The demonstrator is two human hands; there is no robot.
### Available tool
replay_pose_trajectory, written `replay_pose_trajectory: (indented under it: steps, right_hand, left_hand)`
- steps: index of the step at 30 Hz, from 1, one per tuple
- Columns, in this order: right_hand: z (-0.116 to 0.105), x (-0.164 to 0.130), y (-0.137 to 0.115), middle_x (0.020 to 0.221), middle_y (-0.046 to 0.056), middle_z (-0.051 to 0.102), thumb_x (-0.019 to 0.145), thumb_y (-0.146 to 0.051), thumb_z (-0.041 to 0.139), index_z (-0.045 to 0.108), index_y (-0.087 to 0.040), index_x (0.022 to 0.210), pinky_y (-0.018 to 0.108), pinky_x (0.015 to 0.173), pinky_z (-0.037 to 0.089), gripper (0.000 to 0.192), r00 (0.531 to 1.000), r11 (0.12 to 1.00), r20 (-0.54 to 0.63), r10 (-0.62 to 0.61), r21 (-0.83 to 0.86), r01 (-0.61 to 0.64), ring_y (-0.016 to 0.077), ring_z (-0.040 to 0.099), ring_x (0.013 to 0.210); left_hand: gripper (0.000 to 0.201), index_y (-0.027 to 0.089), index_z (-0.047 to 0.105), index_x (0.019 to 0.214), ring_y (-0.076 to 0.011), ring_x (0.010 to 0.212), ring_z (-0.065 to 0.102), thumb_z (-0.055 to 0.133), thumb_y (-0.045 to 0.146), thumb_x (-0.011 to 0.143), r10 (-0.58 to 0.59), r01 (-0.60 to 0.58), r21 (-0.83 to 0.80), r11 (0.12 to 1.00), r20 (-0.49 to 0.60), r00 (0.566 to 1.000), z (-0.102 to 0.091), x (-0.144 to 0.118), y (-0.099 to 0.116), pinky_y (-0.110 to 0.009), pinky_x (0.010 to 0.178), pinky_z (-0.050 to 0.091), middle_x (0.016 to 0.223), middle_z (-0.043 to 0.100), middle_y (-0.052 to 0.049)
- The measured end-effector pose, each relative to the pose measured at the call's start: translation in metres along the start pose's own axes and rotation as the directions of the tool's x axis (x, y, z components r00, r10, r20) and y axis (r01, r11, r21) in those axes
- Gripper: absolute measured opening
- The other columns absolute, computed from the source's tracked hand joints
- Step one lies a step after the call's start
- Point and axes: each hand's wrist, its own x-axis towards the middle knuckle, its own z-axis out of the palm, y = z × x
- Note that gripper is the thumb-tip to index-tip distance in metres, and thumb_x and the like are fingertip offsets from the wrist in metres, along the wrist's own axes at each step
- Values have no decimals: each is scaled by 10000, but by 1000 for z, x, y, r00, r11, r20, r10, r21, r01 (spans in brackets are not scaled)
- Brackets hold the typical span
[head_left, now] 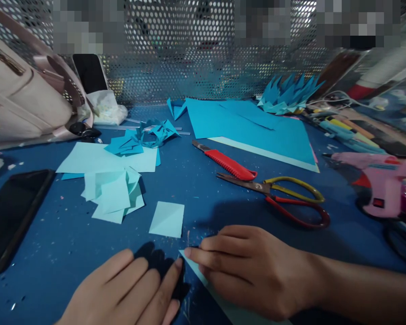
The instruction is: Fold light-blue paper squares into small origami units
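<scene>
My right hand (257, 271) presses its fingertips on a folded light blue sheet of paper (232, 312) at the front of the table, and covers much of it. My left hand (125, 289) lies to the left, its index fingertip at the paper's pointed corner and its thumb apart from the index. A small light blue paper square (168, 220) with a diagonal crease lies just beyond both hands. Farther left is a loose pile of pale paper squares (113, 192). Scissors (262, 186) with yellow and red handles and a red utility knife (228, 163) lie beyond my right hand.
Large blue sheets (250, 131) and a spiky folded-paper piece (287, 95) stand at the back, before a perforated metal panel (189, 58). A pink glue gun (380, 178) is at right. A phone (15, 216) and a pale bag (23, 95) occupy the left.
</scene>
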Motion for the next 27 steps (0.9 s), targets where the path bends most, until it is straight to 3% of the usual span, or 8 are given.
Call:
replay_pose_trajectory:
  steps: [4, 17, 22, 27]
  right_hand:
    - [0, 0, 0, 1146, 85, 714, 990, -138, 416, 692, -125, 843, 275, 648, 539, 313, 1000, 1000, -14, 5, 23, -5, 170, 665, 893]
    - [1, -1, 1, 1178, 89, 699, 970, -139, 478, 682, -126, 850, 272, 683, 533, 238, 1000, 1000, -13, 4, 29, -4, 170, 648, 915]
    - [-1, 0, 1, 1163, 101, 700, 985, -141, 441, 682, -121, 866, 280, 684, 536, 270, 1000, 999, 0, -6, 32, 6, 172, 644, 920]
    - [-1, 0, 2, 1151, 100, 700, 987, -146, 444, 673, -124, 883, 275, 692, 527, 252, 1000, 1000, 14, -1, 29, 0, 170, 635, 942]
  left_hand:
    - [246, 145, 679, 1072, -150, 582, 586, 454, 147, 973, 10, -8, -34, 999, 45, 999, 1, -2, -1, -357, 676, 377, 629, 643, 44]
    - [282, 136, 703, 997, -143, 534, 571, 425, 181, 1008, 14, -14, -45, 999, -11, 1000, 3, 6, -1, -340, 632, 350, 597, 635, 43]
    - [258, 145, 686, 1068, -144, 580, 590, 441, 151, 989, 14, -13, -45, 999, 20, 1000, 0, 3, -2, -345, 669, 371, 627, 642, 45]
    - [285, 131, 698, 1043, -133, 520, 555, 419, 174, 1004, 27, -26, -33, 999, 14, 1000, 1, 5, -2, -329, 592, 338, 581, 615, 41]
